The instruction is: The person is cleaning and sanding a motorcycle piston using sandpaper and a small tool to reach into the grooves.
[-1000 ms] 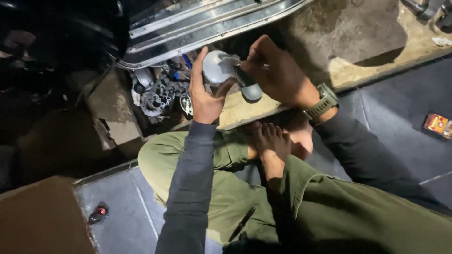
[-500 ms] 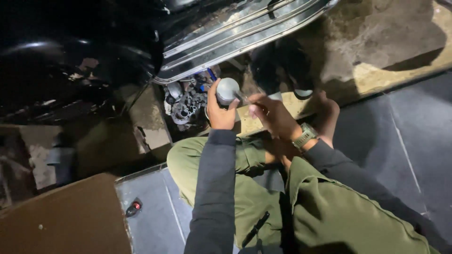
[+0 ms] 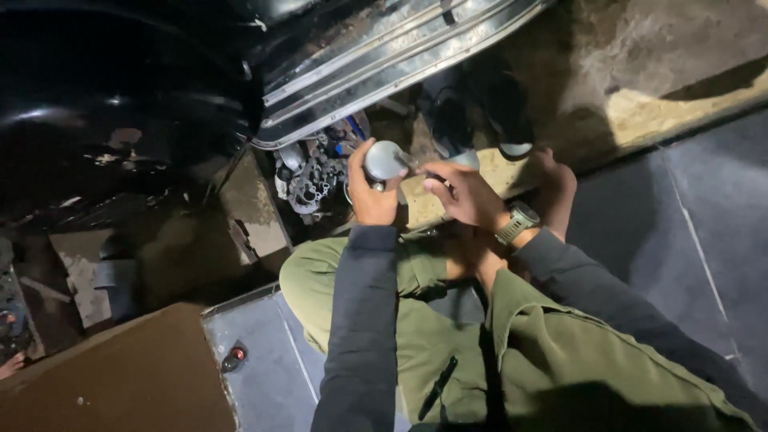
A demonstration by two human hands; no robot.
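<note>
Above the olive-trousered lap, the left hand [image 3: 370,196] has its fingers clenched around a rounded grey metal part [image 3: 385,160], the right hand [image 3: 464,194] pinches that part's dark end, and beyond lie greasy engine pieces [image 3: 308,172] under a ribbed metal panel [image 3: 384,56].

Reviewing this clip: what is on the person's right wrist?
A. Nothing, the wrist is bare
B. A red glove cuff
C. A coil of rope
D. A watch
D. A watch with a dark strap sits on the wrist just behind the right hand, between the hand and the dark sleeve, while the left hand holds a round grey metal part.
</note>
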